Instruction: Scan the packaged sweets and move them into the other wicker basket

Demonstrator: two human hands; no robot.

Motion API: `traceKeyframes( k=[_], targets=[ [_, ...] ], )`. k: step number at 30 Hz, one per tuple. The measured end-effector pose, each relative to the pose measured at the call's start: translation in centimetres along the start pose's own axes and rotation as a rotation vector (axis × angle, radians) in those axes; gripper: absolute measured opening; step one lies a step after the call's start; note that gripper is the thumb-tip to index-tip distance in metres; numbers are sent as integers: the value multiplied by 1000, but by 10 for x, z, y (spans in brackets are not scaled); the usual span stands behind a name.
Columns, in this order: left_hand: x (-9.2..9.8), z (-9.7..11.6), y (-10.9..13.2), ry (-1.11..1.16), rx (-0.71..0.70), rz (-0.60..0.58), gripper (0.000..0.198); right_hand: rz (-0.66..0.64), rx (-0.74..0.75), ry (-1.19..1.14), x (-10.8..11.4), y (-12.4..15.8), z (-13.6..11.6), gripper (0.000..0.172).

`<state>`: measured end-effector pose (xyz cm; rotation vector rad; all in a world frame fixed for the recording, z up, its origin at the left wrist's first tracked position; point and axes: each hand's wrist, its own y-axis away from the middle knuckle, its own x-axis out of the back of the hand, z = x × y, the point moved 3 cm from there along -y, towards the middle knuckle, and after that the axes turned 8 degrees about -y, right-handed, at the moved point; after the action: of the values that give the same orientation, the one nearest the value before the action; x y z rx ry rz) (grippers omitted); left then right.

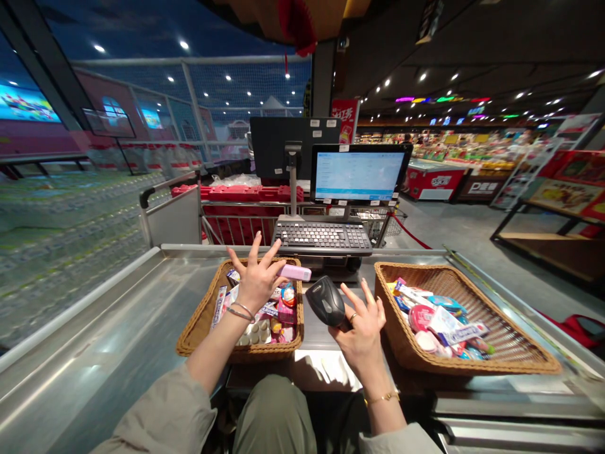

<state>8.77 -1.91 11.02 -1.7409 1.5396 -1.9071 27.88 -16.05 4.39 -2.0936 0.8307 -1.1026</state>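
Note:
My left hand (259,277) pinches a small pink box (295,272) between thumb and finger, its other fingers spread. It is above the left wicker basket (193,334), which holds candy packets, small boxes and a blister-like pack (255,333). My right hand (362,331) grips a black barcode scanner (326,301), whose head points toward the pink box, a short gap apart. To the right of the scanner stands a second wicker basket (515,343) with a heap of wrapped sweets, a round red tin (420,317) and a long purple-and-white packet (466,334).
A keyboard (324,236) and a lit monitor (362,176) stand behind the baskets, beside a dark screen back (278,148). The metal counter (108,315) runs along the left. White paper (326,372) lies between the baskets, close to my knees.

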Motion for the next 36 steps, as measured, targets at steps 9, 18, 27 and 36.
traceKeyframes(
  k=[9,18,27,36],
  targets=[
    [1,4,-3,7,-2,4,21,22,6,30,3,2,4,30],
    [1,16,-10,6,-24,30,22,73,3,21,14,1,9,29],
    [0,36,-21,28,-53,36,27,119,-35,24,33,3,19,30],
    [-2,60,-30,72,-77,55,28,182,-70,44,50,6,33,32]
  ],
)
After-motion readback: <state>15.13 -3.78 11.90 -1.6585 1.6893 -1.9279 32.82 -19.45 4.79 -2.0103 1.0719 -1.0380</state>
